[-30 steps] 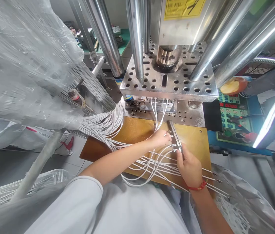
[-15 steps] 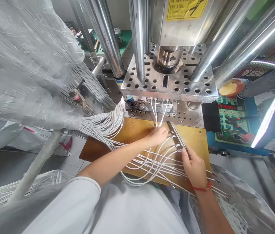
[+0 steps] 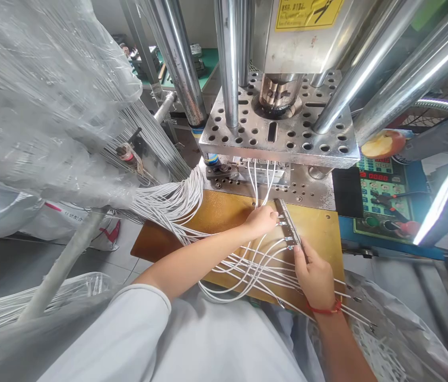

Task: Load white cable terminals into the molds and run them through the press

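Over the brown board (image 3: 315, 233), my right hand (image 3: 314, 268) grips the near end of a narrow metal strip fixture (image 3: 288, 223). Several white cables (image 3: 253, 268) run into its left side, their small metal ends seated along it. My left hand (image 3: 262, 220) is closed in a pinch at the strip's upper left side, on a white cable whose end is mostly hidden by the fingers. More white cables with metal tips lie across the board under both wrists. Beyond my left hand, a few white cables (image 3: 272, 183) lead into the fixture beneath the press plate.
A press with a perforated steel plate (image 3: 243, 139) and thick chrome columns stands ahead. Plastic-wrapped cable bundles (image 3: 88, 122) hang at left. On the right are a control panel (image 3: 383, 196), pliers (image 3: 393, 204), a bitten apple (image 3: 383, 144) and a bright lamp (image 3: 440, 201).
The view has shifted slightly. My left hand has moved a little closer to the strip's upper part, and my right hand keeps its hold on the near end.
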Motion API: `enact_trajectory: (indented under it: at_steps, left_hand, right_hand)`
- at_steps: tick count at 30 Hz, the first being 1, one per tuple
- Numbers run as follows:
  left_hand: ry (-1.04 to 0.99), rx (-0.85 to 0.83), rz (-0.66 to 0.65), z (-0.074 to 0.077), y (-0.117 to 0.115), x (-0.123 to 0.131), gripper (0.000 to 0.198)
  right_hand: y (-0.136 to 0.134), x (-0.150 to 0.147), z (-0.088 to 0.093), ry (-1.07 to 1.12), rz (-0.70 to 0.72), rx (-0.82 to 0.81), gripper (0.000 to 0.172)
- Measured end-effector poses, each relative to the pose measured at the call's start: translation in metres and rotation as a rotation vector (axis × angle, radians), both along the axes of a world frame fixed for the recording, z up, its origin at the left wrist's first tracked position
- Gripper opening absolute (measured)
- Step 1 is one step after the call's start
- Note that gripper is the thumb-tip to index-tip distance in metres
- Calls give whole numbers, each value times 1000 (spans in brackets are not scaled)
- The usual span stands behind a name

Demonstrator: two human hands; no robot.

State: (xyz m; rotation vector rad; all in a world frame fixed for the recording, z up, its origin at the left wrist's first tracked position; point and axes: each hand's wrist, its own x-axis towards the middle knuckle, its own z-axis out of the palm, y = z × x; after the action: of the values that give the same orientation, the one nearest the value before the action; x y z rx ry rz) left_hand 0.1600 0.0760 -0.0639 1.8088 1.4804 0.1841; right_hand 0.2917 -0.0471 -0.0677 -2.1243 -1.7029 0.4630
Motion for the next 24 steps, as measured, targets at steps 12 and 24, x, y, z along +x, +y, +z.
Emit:
enact_trajectory:
  at_steps: [12,24]
  left_hand:
    - [115,-12,-65,4,-1,4,28]
    - [-940,-392,416,11,44,-41,34]
  right_hand:
    - [-5,-11,3,-363,197,143,40]
    - [136,4,59,-441,228,43,59]
